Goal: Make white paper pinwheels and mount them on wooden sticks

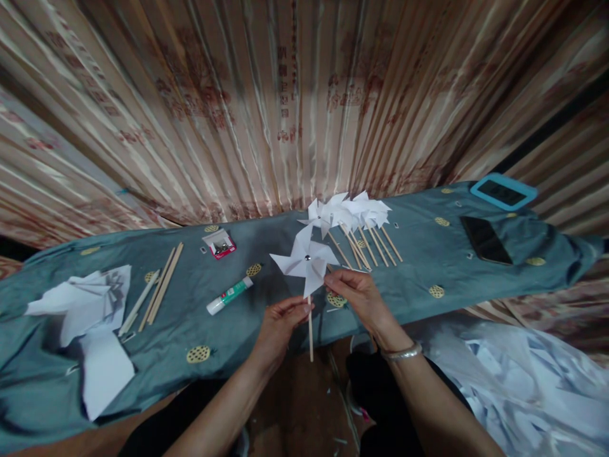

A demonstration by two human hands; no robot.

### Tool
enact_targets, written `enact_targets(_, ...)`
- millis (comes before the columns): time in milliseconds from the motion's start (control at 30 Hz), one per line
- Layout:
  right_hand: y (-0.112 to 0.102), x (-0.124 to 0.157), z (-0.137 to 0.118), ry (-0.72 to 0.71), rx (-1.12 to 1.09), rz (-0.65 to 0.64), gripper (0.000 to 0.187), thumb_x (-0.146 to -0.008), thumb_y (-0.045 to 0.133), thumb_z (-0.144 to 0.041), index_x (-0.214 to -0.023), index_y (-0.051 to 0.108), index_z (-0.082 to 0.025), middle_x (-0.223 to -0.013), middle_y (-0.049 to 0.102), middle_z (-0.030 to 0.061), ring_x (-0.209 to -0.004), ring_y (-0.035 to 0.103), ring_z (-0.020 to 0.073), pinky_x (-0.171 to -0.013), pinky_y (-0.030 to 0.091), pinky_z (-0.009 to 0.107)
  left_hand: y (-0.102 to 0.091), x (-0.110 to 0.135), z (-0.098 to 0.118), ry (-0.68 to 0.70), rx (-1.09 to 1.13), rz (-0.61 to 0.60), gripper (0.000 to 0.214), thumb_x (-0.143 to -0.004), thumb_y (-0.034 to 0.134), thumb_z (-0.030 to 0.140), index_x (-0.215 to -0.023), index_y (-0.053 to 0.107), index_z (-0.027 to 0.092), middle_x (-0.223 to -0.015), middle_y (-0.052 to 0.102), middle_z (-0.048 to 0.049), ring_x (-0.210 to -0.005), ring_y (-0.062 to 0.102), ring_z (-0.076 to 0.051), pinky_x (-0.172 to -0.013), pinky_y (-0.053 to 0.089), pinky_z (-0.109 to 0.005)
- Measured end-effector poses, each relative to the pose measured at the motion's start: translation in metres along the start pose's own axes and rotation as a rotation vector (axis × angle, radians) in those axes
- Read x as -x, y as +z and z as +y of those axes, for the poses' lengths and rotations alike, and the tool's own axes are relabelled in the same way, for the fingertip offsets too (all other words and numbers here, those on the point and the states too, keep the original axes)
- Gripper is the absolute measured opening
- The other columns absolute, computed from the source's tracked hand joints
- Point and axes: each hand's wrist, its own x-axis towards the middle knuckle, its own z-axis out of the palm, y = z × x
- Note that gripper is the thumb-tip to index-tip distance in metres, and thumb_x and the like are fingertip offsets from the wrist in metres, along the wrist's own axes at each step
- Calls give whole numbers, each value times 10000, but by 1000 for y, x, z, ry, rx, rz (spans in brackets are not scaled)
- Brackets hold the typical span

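A white paper pinwheel with a shiny round pin at its middle faces me above the front of the table. Its thin wooden stick points down past the table edge. My left hand pinches this stick just under the blades. On the right side of the pinwheel, my right hand has thumb and forefinger closed at the tip of a lower blade. Behind it lies a row of other white pinwheels, their sticks toward me. A glue stick rests left of my left hand.
A small red and white box of pins sits behind the glue stick. Farther left are loose wooden sticks and cut white paper. A black phone and a blue-framed tablet lie right. A plastic bag of paper stands below.
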Motion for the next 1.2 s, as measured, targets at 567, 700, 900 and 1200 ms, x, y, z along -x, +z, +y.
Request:
enact_targets(567, -18, -7, -1, -46, 58, 218, 398, -659, 763, -586, -637, 717, -191, -519, 591, -8, -486, 439, 102, -483, 328, 252, -8, 0, 5, 20, -21, 52, 356, -479, 927, 351, -756, 789, 175, -778, 763, -54, -706, 648, -128, -717, 490, -236)
enact_targets(700, -16, -14, 6, -89, 65, 238, 357, -662, 779, -538, -774, 749, -201, -721, 708, 30, -650, 572, 152, -620, 431, 284, -9, 1, 4, 11, -46, 39, 343, -490, 920, 344, -753, 788, 169, -761, 757, -62, -695, 650, -140, -720, 496, -257)
enact_targets(900, -2, -15, 12, -26, 12, 152, 366, -611, 809, -534, -737, 752, -195, -714, 706, 19, -645, 569, 146, -654, 439, 291, -9, 2, 3, 7, -45, 14, 370, -478, 925, 376, -751, 790, 165, -758, 759, -60, -685, 640, -126, -711, 497, -241)
enact_targets(1200, 9, -8, 9, -11, -3, 65, 336, -620, 809, -525, -684, 734, -204, -684, 673, 3, -637, 544, 137, -632, 425, 278, -14, 1, 1, 36, -43, 30, 372, -489, 920, 379, -765, 789, 167, -764, 763, -59, -698, 657, -140, -736, 511, -259)
